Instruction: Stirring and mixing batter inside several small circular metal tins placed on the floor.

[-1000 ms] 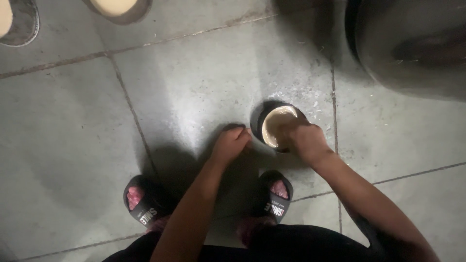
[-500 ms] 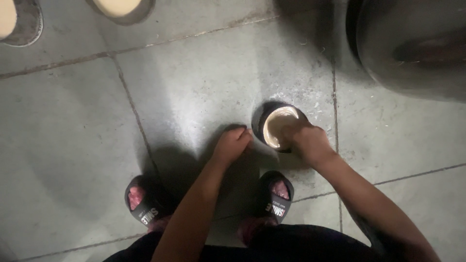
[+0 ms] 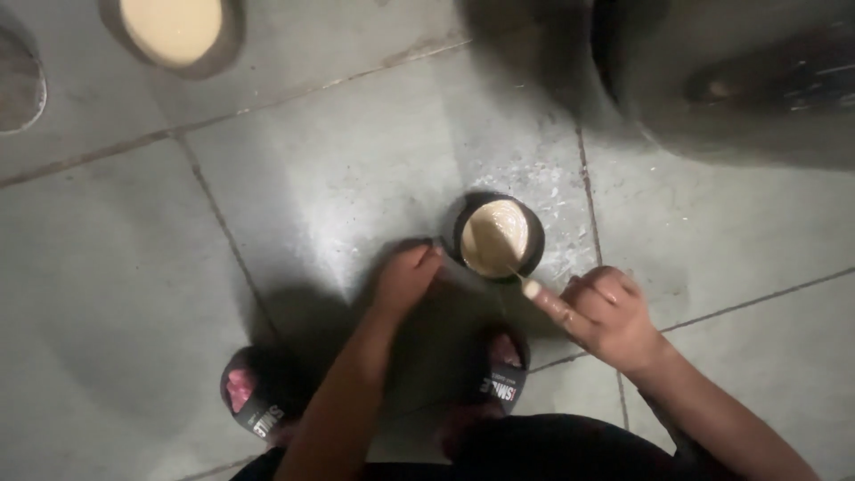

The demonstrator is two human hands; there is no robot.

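Observation:
A small dark round cup (image 3: pixel 496 235) filled with pale cream-coloured paste stands on the grey tiled floor. My left hand (image 3: pixel 403 280) rests on the floor just left of the cup, fingertips close to its rim, holding nothing. My right hand (image 3: pixel 602 314) hovers to the lower right of the cup, fingers loosely curled, index finger pointing toward it with pale paste on the tip and a thin string of paste running to the cup.
Another dark cup of pale paste (image 3: pixel 175 32) stands at the top left, with a further dish (image 3: pixel 20 78) at the left edge. A large dark vessel (image 3: pixel 739 71) fills the top right. My feet in dark slippers (image 3: pixel 495 379) stand below my hands.
My right hand has lifted off the cup's rim and drawn back to the lower right, trailing paste. The left hand has stayed in place beside the cup.

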